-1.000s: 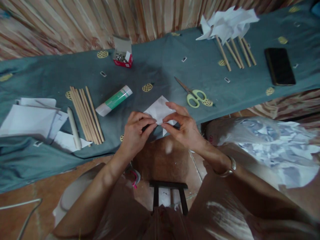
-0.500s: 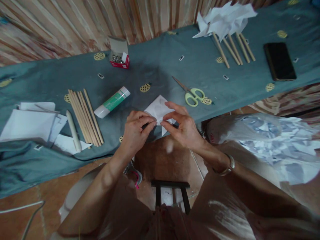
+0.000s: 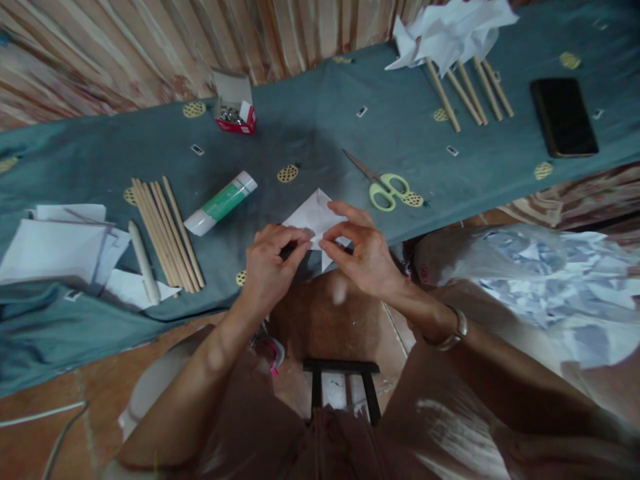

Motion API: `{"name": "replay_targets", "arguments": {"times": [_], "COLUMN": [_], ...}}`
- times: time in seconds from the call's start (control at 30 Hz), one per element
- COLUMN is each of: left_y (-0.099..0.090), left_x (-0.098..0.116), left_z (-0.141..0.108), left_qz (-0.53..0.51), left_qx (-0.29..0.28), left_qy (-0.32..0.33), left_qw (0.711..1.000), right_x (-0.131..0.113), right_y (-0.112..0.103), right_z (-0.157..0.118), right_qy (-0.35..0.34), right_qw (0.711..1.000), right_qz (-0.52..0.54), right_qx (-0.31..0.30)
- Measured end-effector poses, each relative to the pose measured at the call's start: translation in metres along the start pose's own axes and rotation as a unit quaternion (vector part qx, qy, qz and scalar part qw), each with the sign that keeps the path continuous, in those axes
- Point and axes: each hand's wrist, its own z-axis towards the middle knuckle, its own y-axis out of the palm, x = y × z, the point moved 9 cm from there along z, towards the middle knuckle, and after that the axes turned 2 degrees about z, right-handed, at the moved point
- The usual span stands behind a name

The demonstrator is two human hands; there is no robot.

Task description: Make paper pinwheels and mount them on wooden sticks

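Observation:
Between my hands is a small white sheet of paper (image 3: pixel 311 212), creased and cut, its top corner pointing away from me. My left hand (image 3: pixel 273 260) is closed, thumb and forefinger pinching the paper's near middle. My right hand (image 3: pixel 363 252) pinches it just beside that spot, its other fingers curved over the right side and hiding part of the sheet. Green-handled scissors (image 3: pixel 387 190) lie to the right beyond my right hand. A green and white glue stick (image 3: pixel 221 203) rests to the left of the paper.
Wooden sticks (image 3: pixel 167 237), a white pen (image 3: pixel 144 263) and stacked paper (image 3: pixel 50 250) lie left. An open red box of metal pins (image 3: pixel 237 117) stands behind. Paper pinwheels (image 3: pixel 453 33) and a phone (image 3: pixel 564 117) are at right. A plastic bag of paper scraps (image 3: pixel 565 287) sits below the table edge.
The view has shifted slightly. The paper's upper part shows a little more plainly, and both hands keep their pinch on it.

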Motion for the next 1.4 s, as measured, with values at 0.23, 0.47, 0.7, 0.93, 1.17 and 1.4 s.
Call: {"name": "replay_targets", "arguments": {"times": [0.23, 0.47, 0.7, 0.93, 1.17, 1.4], "left_y": [-0.001, 0.003, 0.005, 0.006, 0.008, 0.006], "left_x": [-0.003, -0.005, -0.006, -0.004, -0.006, -0.005], "left_z": [0.003, 0.010, 0.013, 0.015, 0.014, 0.017], "left_qz": [-0.001, -0.004, -0.005, 0.000, 0.007, 0.013], "left_qx": [0.002, -0.030, -0.054, -0.069, -0.074, -0.065], "left_qy": [-0.021, -0.021, -0.024, -0.036, -0.040, -0.021], "left_qw": [1.000, 0.999, 0.998, 0.997, 0.996, 0.998], "right_x": [-0.001, -0.002, -0.002, -0.005, -0.008, -0.007], "right_y": [-0.004, -0.010, -0.010, -0.007, -0.007, -0.006], "right_z": [-0.004, -0.003, -0.004, -0.006, -0.005, -0.003], "right_qy": [-0.005, -0.003, -0.018, -0.038, -0.051, -0.047], "right_qw": [1.000, 1.000, 0.999, 0.997, 0.996, 0.995], "right_qz": [-0.005, -0.021, -0.044, -0.064, -0.074, -0.087], "right_qx": [-0.004, 0.005, 0.010, 0.004, -0.003, -0.004]}}
